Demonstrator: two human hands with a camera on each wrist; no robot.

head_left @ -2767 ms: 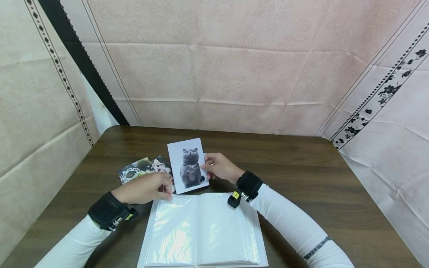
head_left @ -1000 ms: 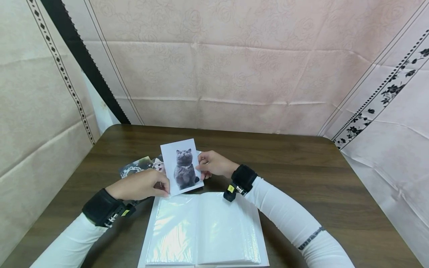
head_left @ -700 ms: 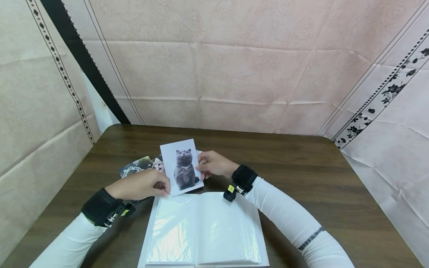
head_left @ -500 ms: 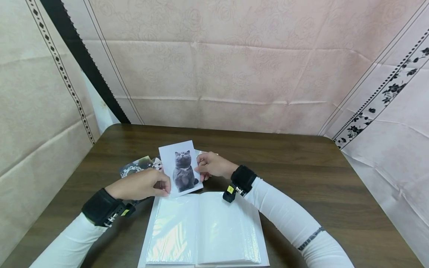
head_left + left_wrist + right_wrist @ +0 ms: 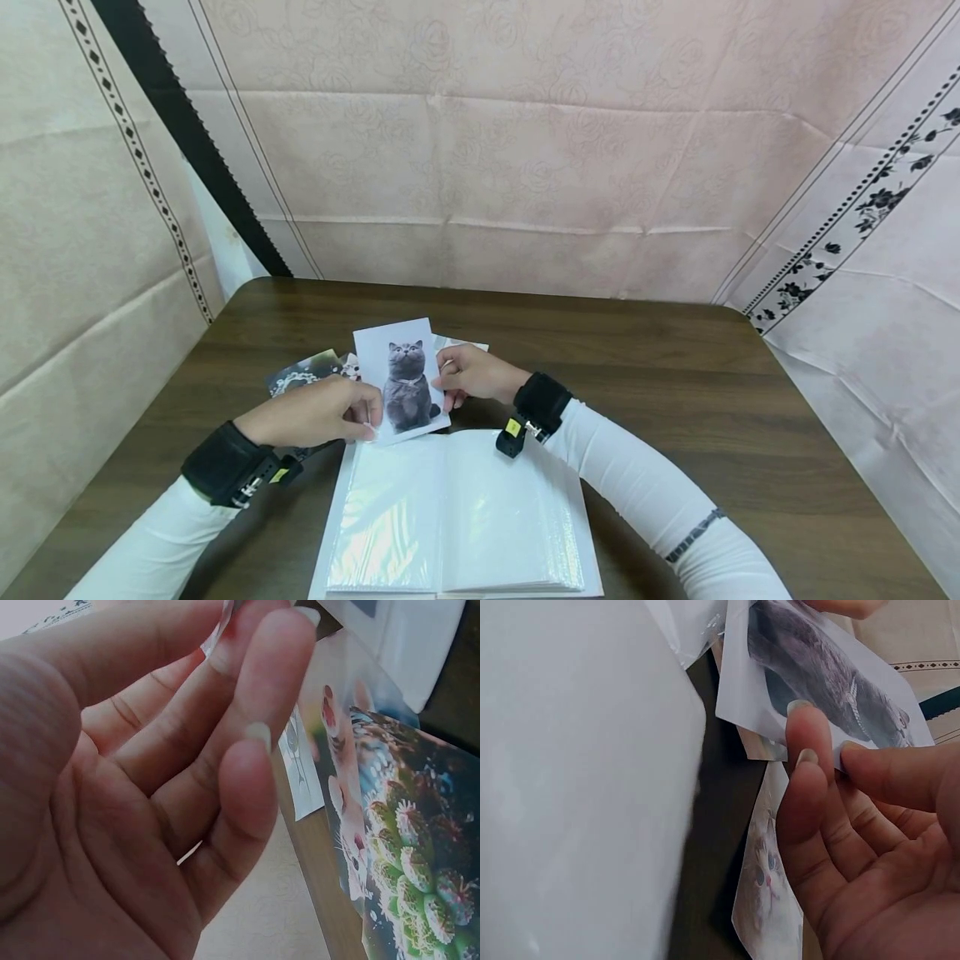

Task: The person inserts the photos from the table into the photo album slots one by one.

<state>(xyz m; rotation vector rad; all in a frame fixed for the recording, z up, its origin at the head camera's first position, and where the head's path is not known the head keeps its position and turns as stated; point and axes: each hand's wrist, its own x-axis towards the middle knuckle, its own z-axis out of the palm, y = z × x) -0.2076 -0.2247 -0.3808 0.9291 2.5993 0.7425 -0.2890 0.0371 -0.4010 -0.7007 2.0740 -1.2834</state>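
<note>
A photo of a grey cat point(image 5: 407, 387) stands above the top edge of an open photo album point(image 5: 498, 517). My right hand point(image 5: 480, 373) pinches the photo's right edge between thumb and fingers; the right wrist view shows the grip on the photo point(image 5: 810, 667). My left hand point(image 5: 318, 412) pinches the upper corner of the left page's clear sleeve point(image 5: 386, 517), beside the photo's lower left corner. In the left wrist view, a bit of clear plastic point(image 5: 217, 634) shows between thumb and finger. Whether the photo's lower edge is inside the sleeve I cannot tell.
Several other photos lie on the wooden table point(image 5: 675, 400) behind the album, including a dark plant photo point(image 5: 303, 372) partly under my left hand. Another photo point(image 5: 769, 892) lies below my right hand. Patterned cloth point(image 5: 525, 183) hangs behind the table.
The cat photo, in my right hand, has moved left and slightly down toward the album's left page. My left hand shifted a little left and now holds the sleeve's corner.
</note>
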